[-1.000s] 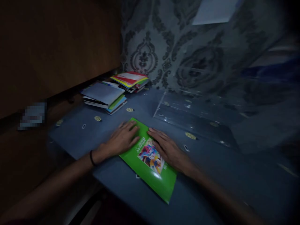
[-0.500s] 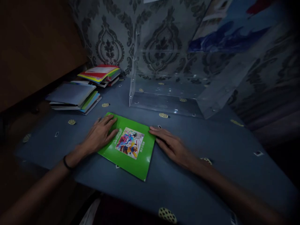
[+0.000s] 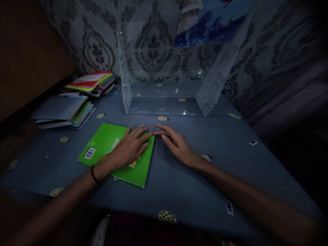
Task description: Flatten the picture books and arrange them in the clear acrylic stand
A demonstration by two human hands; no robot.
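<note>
A thin green book point(image 3: 99, 141) lies on the cloth-covered table in front of me. A barcode shows near its left edge. My left hand point(image 3: 129, 147), with a dark band at the wrist, rests on the cover, its fingers stretched toward the upper right corner and hiding most of the picture there. Just past that corner is my right hand point(image 3: 176, 143), its fingers extended; its index fingertip meets the book's edge close to the left fingertips. Neither hand has its fingers wrapped round anything.
Two stacks of books stand at the left: a nearer stack point(image 3: 60, 109) with a grey-blue one on top, and a farther stack point(image 3: 88, 82) topped in red and yellow. A clear plastic rack point(image 3: 164, 106) stands at the back by the patterned wall point(image 3: 153, 37).
My left hand has slid right across the book, over its picture. More green with a barcode now shows at the left. The right hand stays by the right corner. The view has shifted right.
</note>
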